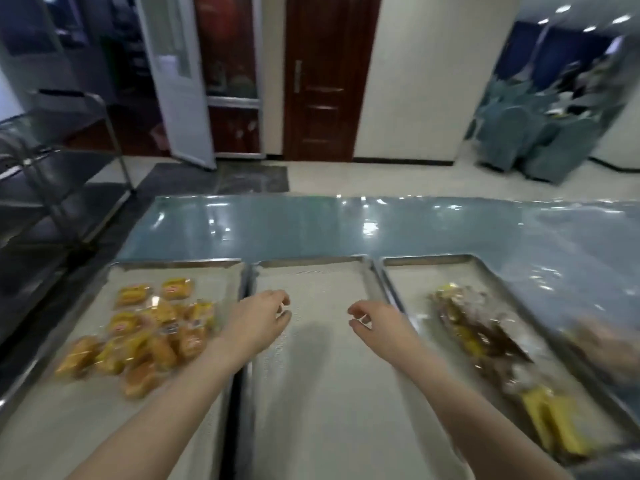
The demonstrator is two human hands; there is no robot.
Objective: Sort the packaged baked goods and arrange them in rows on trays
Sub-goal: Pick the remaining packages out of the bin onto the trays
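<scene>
Three metal trays lie side by side on a blue table. The left tray (221,271) holds a loose heap of several golden buns in clear yellow-printed wrappers (145,337). Nothing lies in the middle tray (311,393). The right tray (408,271) carries a blurred pile of packaged goods in brown, clear and yellow wrappers (485,341). My left hand (259,323) hovers over the middle tray's left side, fingers curled loosely and holding nothing. My right hand (377,327) hovers over its right side, likewise holding nothing.
The glossy blue table top (346,226) stretches behind the trays. A steel trolley (69,168) stands at the left. Another person's blurred hand (606,344) is at the right edge beside the right tray. Doors and stacked covered chairs (526,140) stand beyond.
</scene>
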